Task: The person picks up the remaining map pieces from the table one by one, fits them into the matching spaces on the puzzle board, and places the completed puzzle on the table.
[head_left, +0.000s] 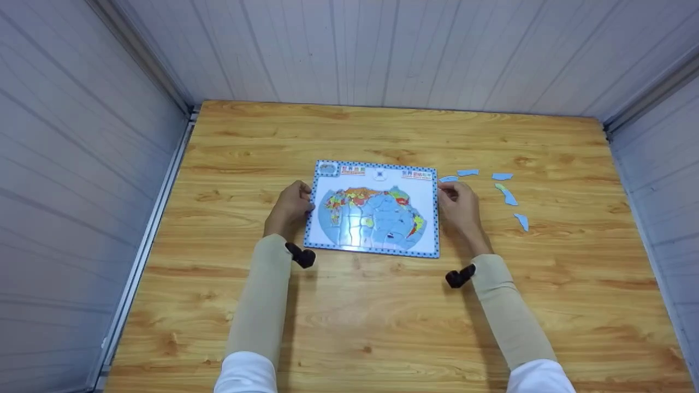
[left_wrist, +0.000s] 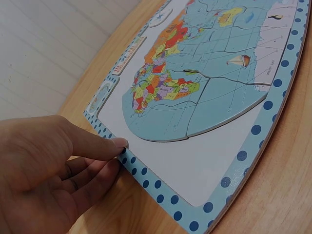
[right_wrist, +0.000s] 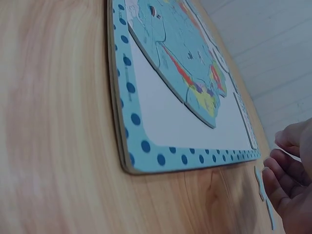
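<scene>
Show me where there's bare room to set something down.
The table is bare in front of the puzzle, between the sleeves, and behind it, to the back wall. Crowded: right of the puzzle, with the right grip and loose pieces.

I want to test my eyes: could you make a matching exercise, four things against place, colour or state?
1. Puzzle board
2. Left hand
3. Right hand
4. Loose pieces

A. Mostly blue, scattered to the right
B. Pinches the board's left edge
C. White, framed in blue dots
D. Fingers bent, by the board's right edge

Pairs: 1-C, 2-B, 3-D, 4-A
</scene>
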Demonstrator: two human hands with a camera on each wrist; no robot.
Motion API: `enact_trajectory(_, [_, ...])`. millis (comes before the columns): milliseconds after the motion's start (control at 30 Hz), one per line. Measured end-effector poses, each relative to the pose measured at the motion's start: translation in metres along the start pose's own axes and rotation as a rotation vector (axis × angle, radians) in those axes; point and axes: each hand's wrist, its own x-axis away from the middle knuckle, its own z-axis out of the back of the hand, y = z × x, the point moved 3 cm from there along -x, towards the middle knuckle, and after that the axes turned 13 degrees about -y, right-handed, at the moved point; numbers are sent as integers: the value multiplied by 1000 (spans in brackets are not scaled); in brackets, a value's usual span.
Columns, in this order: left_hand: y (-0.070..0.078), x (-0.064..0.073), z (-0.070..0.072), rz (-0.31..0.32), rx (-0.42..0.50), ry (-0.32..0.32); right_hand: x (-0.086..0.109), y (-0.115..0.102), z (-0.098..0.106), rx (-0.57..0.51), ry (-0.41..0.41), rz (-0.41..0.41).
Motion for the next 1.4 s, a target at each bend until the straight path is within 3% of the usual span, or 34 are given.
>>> enact_trajectory(200, [1,0,0,13,-12,10,5,5,11,8,35,32])
enact_trajectory(667, [1,1,-1,24,2,1,22,29,37,-6,142,11])
enact_trajectory(1100, [-2,0,0,-17,-46,22,37,52,67,-17,230,-80])
enact_trajectory(1267, [-1,1,0,-10,-33,17,41,59,76,-16,285,-79])
enact_trajectory(1400, [-1,2,0,2,-12,15,44,66,84,3,318,-132])
